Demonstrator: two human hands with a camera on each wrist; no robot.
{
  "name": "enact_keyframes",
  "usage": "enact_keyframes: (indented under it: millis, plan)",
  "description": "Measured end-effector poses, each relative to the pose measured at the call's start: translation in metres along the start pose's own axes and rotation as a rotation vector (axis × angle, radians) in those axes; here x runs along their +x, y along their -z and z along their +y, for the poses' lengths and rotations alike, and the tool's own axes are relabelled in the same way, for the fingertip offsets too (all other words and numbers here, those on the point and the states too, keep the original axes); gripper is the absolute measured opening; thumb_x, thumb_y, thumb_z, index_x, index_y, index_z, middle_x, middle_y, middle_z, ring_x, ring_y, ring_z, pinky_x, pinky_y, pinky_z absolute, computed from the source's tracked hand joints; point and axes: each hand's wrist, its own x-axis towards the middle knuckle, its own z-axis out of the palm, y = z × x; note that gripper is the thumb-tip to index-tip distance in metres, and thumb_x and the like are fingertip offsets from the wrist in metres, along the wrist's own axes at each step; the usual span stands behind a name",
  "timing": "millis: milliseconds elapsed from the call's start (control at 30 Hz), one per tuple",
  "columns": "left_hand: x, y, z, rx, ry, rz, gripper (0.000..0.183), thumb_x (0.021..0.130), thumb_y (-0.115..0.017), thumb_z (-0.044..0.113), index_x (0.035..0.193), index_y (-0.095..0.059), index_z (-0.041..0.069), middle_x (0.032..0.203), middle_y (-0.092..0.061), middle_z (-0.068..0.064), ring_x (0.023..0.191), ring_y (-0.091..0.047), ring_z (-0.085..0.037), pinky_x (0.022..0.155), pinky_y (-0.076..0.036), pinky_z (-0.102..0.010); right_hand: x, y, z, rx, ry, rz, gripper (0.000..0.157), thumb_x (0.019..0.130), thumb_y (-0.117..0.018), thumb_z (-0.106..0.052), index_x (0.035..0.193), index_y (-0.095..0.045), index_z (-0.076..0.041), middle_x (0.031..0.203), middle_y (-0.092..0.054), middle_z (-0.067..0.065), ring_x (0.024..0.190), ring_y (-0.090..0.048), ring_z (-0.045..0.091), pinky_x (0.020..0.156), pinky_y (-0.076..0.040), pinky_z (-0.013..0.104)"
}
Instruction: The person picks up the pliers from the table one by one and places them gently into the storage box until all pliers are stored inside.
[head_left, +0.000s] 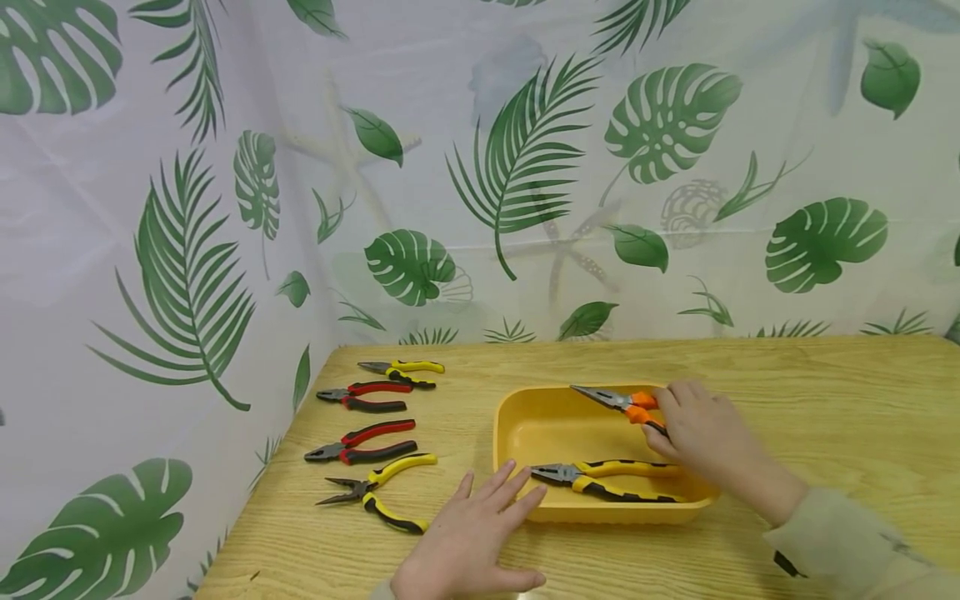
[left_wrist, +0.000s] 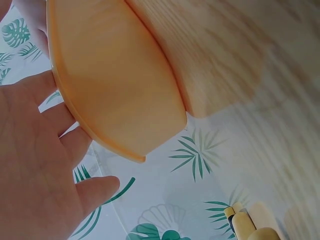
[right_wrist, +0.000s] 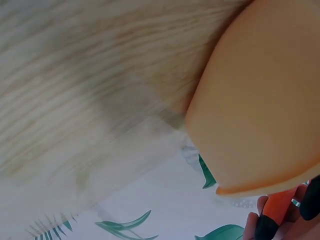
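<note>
My right hand (head_left: 708, 433) grips orange-and-black long-nose pliers (head_left: 641, 402) by the handles, over the back right part of a yellow plastic tray (head_left: 622, 515). Their closed grey jaws point left. In the right wrist view an orange handle (right_wrist: 278, 205) shows below the tray's rim, with fingers around it. Combination pliers with yellow-and-black handles (head_left: 581, 477) lie inside the tray along its front side. My left hand (head_left: 476, 529) has its fingers spread at the tray's front left corner; in the left wrist view its fingertips meet the rim (left_wrist: 75, 117).
Left of the tray, several pliers form a column on the wooden table (head_left: 825, 400): yellow-and-black ones (head_left: 408, 367) at the back, two red-and-black pairs (head_left: 375, 389), (head_left: 375, 442), and spread yellow-and-black long-nose pliers (head_left: 371, 487) in front. A leaf-print curtain (head_left: 540, 317) hangs behind.
</note>
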Motion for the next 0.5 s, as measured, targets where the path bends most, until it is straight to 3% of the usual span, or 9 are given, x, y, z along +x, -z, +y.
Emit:
enact_keyframes:
  millis: [500]
  plan:
    - [0.000, 0.001, 0.001, 0.010, -0.010, 0.008, 0.079, 0.080, -0.037, 0.067, 0.143, -0.019, 0.023, 0.147, -0.012, -0.002, 0.133, -0.005, -0.016, 0.096, -0.022, -0.054, 0.004, -0.016, -0.010, 0.001, 0.049, -0.016, 0.036, 0.079, -0.059, -0.035, 0.088, -0.049, -0.002, 0.079, -0.044, 0.009, 0.071, -0.041, 0.024, 0.049, -0.036, 0.035]
